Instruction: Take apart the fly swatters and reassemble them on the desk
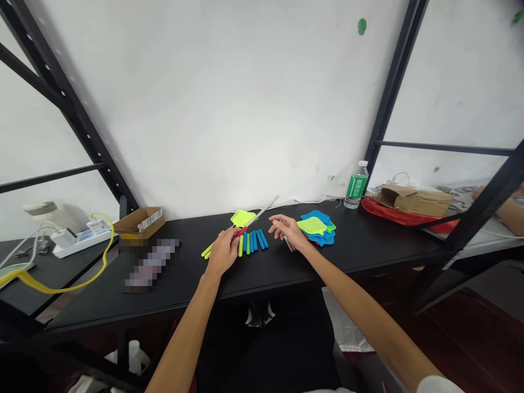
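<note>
My left hand is closed around the red handle of a thin silver rod, which slants up to the right. Under and beside that hand lie several yellow, green and blue handles, side by side on the black table. A yellow fly swatter head lies just behind them. My right hand is held over the table with its fingers apart and loosely bent. Some thin metal rods show beneath its palm. To its right is a pile of blue, yellow and green swatter heads.
A water bottle stands at the back right, beside a torn cardboard box on red plastic. On the left are an open carton, a pixelated flat object, a power strip and a yellow cable. Black metal posts frame the table.
</note>
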Tool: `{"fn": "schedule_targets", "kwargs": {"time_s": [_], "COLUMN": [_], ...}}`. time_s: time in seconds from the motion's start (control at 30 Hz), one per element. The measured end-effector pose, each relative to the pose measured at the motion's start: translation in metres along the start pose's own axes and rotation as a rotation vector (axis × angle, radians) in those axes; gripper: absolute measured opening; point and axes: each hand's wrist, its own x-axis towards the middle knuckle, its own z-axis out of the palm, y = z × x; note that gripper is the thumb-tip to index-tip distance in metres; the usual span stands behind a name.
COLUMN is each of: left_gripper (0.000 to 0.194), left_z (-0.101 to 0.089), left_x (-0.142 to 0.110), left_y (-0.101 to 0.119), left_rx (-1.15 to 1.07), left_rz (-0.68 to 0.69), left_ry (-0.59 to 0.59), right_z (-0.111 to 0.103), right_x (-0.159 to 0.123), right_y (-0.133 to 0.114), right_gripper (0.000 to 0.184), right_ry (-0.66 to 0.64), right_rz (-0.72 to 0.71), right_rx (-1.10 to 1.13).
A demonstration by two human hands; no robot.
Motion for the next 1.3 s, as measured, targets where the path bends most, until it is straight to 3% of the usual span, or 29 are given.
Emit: {"fn": "schedule_targets", "kwargs": {"time_s": [0.13, 0.33, 0.43, 0.7, 1.0, 1.3], "left_gripper": [0.029, 0.030, 0.030, 0.028, 0.029, 0.029], "left_z": [-0.002, -0.002, -0.002, -0.001, -0.004, -0.005], "left_x": [0.001, 0.002, 0.002, 0.002, 0.001, 0.000], "left_y": [0.002, -0.001, 0.000, 0.002, 0.004, 0.008], "left_rx": [0.022, -0.009, -0.041, -0.092, -0.120, -0.043], "left_rz": [0.065, 0.027, 0.021, 0.037, 0.045, 0.016], "left_ry": [-0.026, 0.017, 0.013, -0.010, -0.030, -0.026], "right_z": [-0.001, -0.005, -0.006, -0.003, 0.000, 0.003], "right_x": [0.003, 0.008, 0.008, 0.006, 0.000, -0.007], "right_y": [0.003, 0.006, 0.007, 0.009, 0.006, 0.001], "right_gripper": [0.049, 0.040, 0.041, 0.038, 0.042, 0.039], "right_ry": [0.063, 0.244, 0.267, 0.136, 0.084, -0.024], "right_rz": [-0.001, 0.021, 0.023, -0.023, -0.064, -0.113], "right_rx": [0.071, 0.174, 0.146, -0.014, -0.191, -0.399]}}
